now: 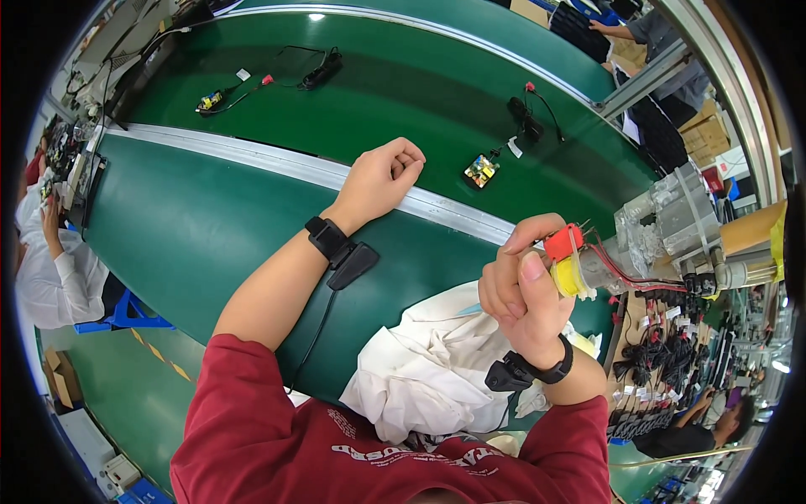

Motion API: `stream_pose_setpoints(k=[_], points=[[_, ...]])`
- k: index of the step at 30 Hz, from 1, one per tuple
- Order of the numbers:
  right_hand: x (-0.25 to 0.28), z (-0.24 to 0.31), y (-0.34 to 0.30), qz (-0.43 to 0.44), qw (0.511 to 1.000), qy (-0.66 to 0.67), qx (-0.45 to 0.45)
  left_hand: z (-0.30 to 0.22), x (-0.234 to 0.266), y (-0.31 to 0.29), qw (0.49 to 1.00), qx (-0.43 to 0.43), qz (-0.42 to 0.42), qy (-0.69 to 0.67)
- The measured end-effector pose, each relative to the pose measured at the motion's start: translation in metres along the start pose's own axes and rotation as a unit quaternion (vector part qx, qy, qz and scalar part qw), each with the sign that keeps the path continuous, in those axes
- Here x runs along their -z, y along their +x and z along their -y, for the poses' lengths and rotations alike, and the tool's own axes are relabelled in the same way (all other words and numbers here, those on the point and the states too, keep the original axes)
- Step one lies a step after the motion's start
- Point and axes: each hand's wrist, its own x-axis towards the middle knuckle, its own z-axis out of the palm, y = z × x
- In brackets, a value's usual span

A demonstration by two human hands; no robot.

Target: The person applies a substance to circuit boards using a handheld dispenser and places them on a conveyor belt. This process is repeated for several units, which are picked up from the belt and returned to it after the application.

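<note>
My left hand [379,183] is loosely closed over the metal rail [457,216] between the near green worktop and the green belt. Its fingers curl toward the thumb, and I see nothing in them. At the right, my right hand [522,281] is closed around the end of a wired tool [569,273] with a red switch and yellow tape. The index finger and thumb lie beside the red part. On the belt, an open adapter circuit board [481,171] with a white tag lies between my hands, nearest the left one. A black cable [526,123] is bundled behind it.
Another circuit board [210,102] and a black cable bundle [321,69] lie farther left on the belt. White cloth [428,361] is heaped before me. A plastic-wrapped metal fixture [663,218] stands at right, above many hanging cables [659,353]. Other people sit left and right.
</note>
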Motion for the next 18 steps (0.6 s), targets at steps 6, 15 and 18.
stream_pose_setpoints(k=[6,15,18], points=[[-0.004,-0.001,0.002,0.003,1.000,0.002,-0.003,-0.001,0.005,-0.002,1.000,0.004,0.003,0.003],[-0.018,-0.002,0.010,-0.003,1.000,0.006,-0.002,0.001,0.022,0.000,0.999,0.024,0.029,0.005],[-0.017,-0.002,0.008,-0.003,1.000,0.004,0.000,-0.001,0.020,-0.002,0.999,0.026,0.029,0.005]])
